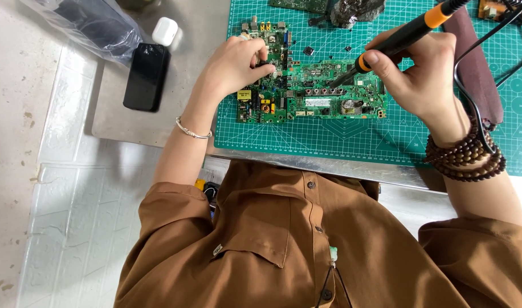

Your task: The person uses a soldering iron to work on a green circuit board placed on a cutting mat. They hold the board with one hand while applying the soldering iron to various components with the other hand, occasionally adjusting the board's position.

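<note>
green circuit board (pixel 306 94), soldering iron (pixel 398 40) touching

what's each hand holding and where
Right hand grips the soldering iron low on its handle. Left hand rests on the circuit board, holding nothing visible.

An electronics repair workshop: green cutting mat (pixel 352 137), circuit board (pixel 306 91), soldering iron (pixel 403 37).

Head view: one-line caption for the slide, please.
Right hand touches orange-and-black soldering iron to green circuit board steadied by left hand on green cutting mat.
</note>
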